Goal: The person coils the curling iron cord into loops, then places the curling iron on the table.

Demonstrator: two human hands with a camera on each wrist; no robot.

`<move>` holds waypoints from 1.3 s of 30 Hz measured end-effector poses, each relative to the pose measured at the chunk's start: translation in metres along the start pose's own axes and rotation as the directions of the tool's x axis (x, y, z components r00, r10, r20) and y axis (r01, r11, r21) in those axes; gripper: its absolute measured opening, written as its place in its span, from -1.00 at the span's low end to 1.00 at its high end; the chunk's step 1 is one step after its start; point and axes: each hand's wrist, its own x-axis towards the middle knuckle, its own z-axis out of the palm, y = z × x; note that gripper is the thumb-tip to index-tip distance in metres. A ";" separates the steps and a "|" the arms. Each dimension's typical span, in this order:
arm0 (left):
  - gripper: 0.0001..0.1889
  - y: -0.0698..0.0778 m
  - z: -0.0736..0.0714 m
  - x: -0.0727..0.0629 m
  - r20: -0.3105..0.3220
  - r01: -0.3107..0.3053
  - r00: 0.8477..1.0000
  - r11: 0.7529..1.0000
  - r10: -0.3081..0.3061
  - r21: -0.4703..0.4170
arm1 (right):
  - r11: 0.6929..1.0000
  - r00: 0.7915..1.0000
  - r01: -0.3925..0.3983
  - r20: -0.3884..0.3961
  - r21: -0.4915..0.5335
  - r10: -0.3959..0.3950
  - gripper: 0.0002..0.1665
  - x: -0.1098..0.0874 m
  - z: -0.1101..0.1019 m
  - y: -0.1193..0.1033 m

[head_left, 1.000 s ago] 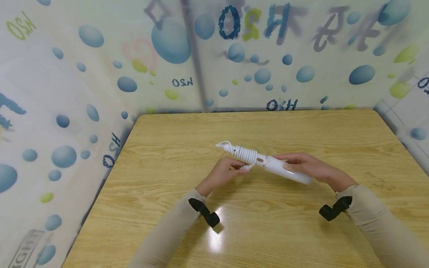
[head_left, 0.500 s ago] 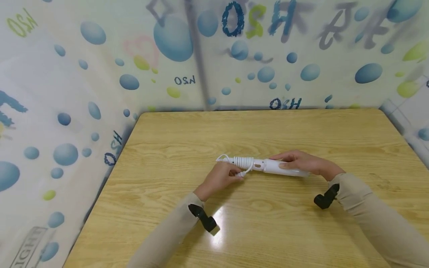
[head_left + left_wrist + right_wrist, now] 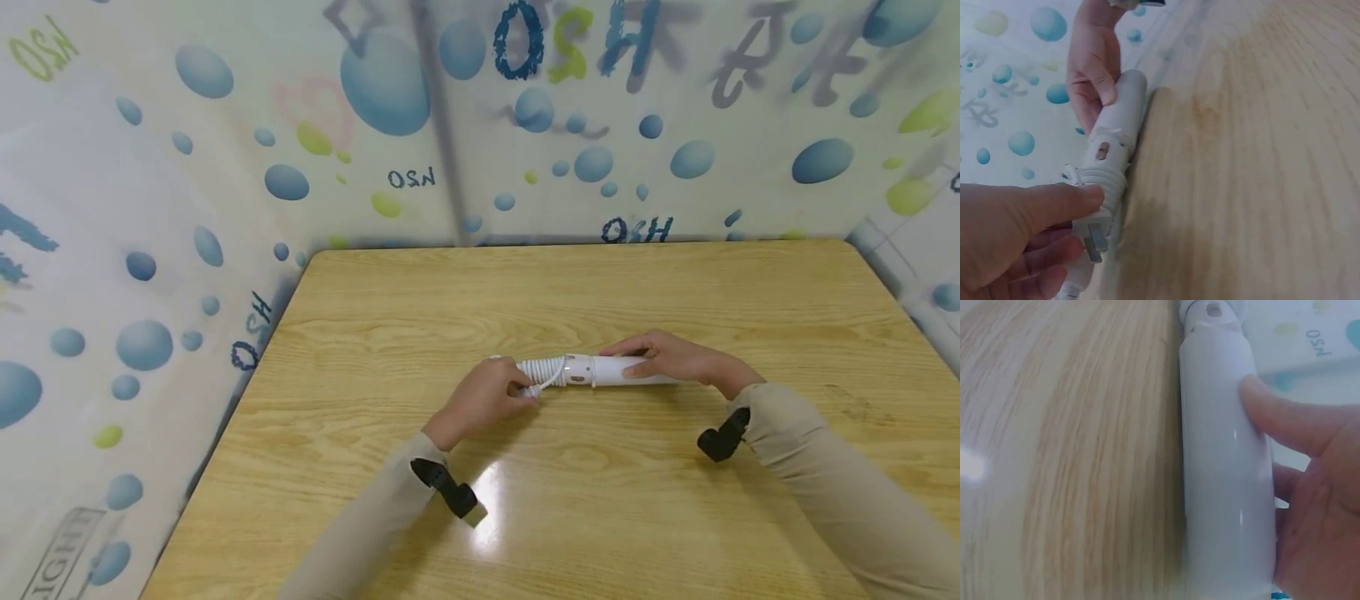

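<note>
A white wand-shaped electric appliance [image 3: 613, 371] lies low along the middle of the table, its smooth thick barrel toward the right. White cord [image 3: 1112, 185] is wound in several tight turns around its thinner left part. My left hand [image 3: 482, 397] pinches the white two-pin plug [image 3: 1093, 232] between thumb and fingers, beside the coiled cord. It covers much of the wand's left end. My right hand [image 3: 681, 360] grips the barrel, thumb on the near side and fingers behind it. A small brownish window or switch [image 3: 1102, 150] shows between barrel and cord.
The wooden table [image 3: 585, 492] has a bright light reflection near its front. Bubble-patterned wall coverings [image 3: 465, 150] border it at the back and on the left. Black wrist straps with camera mounts [image 3: 446, 487] sit over beige sleeves [image 3: 832, 467].
The wand has come down from a tilted pose to lie nearly level along the table. Both hands moved with it; the left hand has shifted slightly left, over the wand's cord end.
</note>
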 end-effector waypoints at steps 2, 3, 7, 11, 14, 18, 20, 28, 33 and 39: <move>-0.83 -0.001 -0.007 0.001 0.005 0.019 1.000 0.999 -0.019 -0.029 | 1.000 1.000 -0.002 -0.003 -0.004 0.002 -0.49 0.000 0.000 0.000; -0.82 -0.001 -0.010 0.002 0.006 0.032 0.999 0.999 -0.032 -0.037 | 1.000 1.000 0.000 -0.003 -0.007 0.000 -0.49 0.000 0.000 0.000; -0.81 -0.008 -0.024 0.010 0.008 0.061 0.998 0.996 -0.060 -0.063 | 0.999 1.000 0.014 -0.003 -0.031 -0.014 -0.49 0.000 -0.002 0.000; -0.80 -0.020 -0.035 0.021 0.058 0.062 0.997 0.989 -0.055 -0.134 | 0.998 1.000 0.029 -0.009 -0.063 -0.030 -0.49 0.001 -0.004 0.001; -0.78 -0.031 -0.040 0.029 0.137 0.084 0.989 0.980 -0.060 -0.183 | 0.998 1.000 0.030 -0.008 -0.062 -0.030 -0.50 0.003 -0.004 0.002; -0.78 -0.046 -0.041 0.036 0.252 0.106 0.966 0.971 -0.050 -0.214 | 0.997 0.999 0.039 -0.006 -0.067 -0.040 -0.51 0.005 -0.002 0.001; -0.79 -0.050 -0.041 0.037 0.292 0.118 0.955 0.966 -0.046 -0.232 | 0.995 0.998 0.057 -0.008 -0.076 -0.058 -0.50 0.005 -0.001 0.000; -0.75 -0.058 -0.039 0.040 0.329 0.135 0.943 0.957 -0.045 -0.257 | 0.996 0.998 0.059 -0.027 -0.063 -0.061 -0.48 0.003 0.000 -0.003; -0.73 -0.060 -0.039 0.041 0.345 0.149 0.937 0.955 -0.054 -0.256 | 1.000 0.999 0.007 -0.033 -0.019 -0.008 -0.43 0.004 -0.001 -0.002; -0.70 -0.067 -0.039 0.038 0.319 0.190 0.942 0.947 -0.102 -0.260 | 0.999 0.998 -0.025 -0.052 -0.025 0.024 -0.42 0.003 -0.003 -0.006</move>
